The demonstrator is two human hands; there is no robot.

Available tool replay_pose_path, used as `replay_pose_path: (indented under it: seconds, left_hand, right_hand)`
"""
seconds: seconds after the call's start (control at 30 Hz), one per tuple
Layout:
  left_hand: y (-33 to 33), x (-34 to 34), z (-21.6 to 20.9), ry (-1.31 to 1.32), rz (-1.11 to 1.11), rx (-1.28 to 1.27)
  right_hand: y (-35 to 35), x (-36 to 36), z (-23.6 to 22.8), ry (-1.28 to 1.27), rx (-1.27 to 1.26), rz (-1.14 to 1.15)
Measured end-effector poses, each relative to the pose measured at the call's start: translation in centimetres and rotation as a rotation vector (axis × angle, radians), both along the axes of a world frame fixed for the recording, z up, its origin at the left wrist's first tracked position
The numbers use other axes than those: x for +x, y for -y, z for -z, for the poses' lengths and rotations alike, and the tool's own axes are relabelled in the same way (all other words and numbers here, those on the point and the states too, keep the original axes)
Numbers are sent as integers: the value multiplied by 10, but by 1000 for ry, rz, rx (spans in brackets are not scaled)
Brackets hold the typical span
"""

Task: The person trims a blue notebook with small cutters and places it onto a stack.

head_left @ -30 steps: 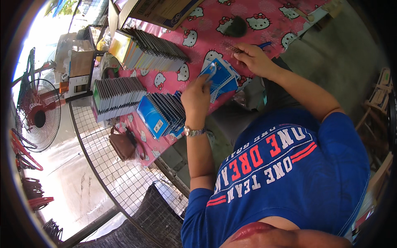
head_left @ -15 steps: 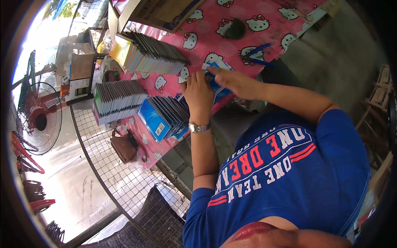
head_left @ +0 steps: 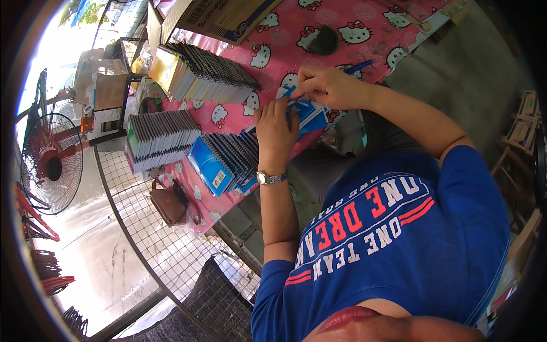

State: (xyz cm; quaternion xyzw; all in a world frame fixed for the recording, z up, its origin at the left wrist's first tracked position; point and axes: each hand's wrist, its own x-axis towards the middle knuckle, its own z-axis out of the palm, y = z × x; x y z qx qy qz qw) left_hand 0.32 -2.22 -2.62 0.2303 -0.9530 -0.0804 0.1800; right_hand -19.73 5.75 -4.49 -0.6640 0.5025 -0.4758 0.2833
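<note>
A blue notebook (head_left: pixel 313 121) with a row of punched holes along a white edge lies on the pink table in front of me. My left hand (head_left: pixel 276 128) holds it by its left side, fingers curled over the edge. At the notebook's far edge, the thumb and fingers of my right hand (head_left: pixel 330 88) are pinched together; what is between the tips is too small to make out. Against my left wrist stands a row of blue spiral notebooks (head_left: pixel 228 157). A blue-handled tool (head_left: pixel 359 66) shows partly beyond my right hand.
Spiral-bound stacks stand farther left, a grey-edged one (head_left: pixel 162 134) and a yellow-covered one (head_left: pixel 211 74). Beyond them is a cardboard box (head_left: pixel 228 17). A dark round object (head_left: pixel 323 41) sits on the table's far part. A brown bag (head_left: pixel 168 203) lies at the left edge, near a fan (head_left: pixel 54 165).
My right hand has gone from flat and outstretched over the notebook to a pinch at its far edge. More of the notebook's blue face and holed edge shows. My left hand stays nearly in place.
</note>
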Motion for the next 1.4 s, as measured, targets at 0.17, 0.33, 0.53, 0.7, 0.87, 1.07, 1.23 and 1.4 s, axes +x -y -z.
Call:
replay_pose_path:
  seconds: [0.17,0.33,0.53,0.7,0.87,1.07,1.23,1.4]
  left_hand:
    - [4,1,-1,-3,46,24]
    - [-4,-3,-2,-45,20,54]
    - [-6,-2,-5,-30,38,32]
    - [-4,7,-1,-61,19,90]
    - [-11,0,-6,59,-28,-145]
    - [-29,19,18,-33,-370,-224]
    - [-11,12,15,-147,-196,-11]
    - [-7,3,3,-133,-146,90]
  right_hand:
    - [9,-11,3,62,127,-152]
    - [6,-7,-12,158,428,-139]
    - [-5,4,-29,-206,245,-81]
    - [6,8,-40,-235,267,-163]
    - [68,-91,85,-770,11,491]
    - [63,-75,35,-534,149,-16]
    - [47,-43,-25,-170,712,-529]
    - [44,-49,-13,716,428,-736]
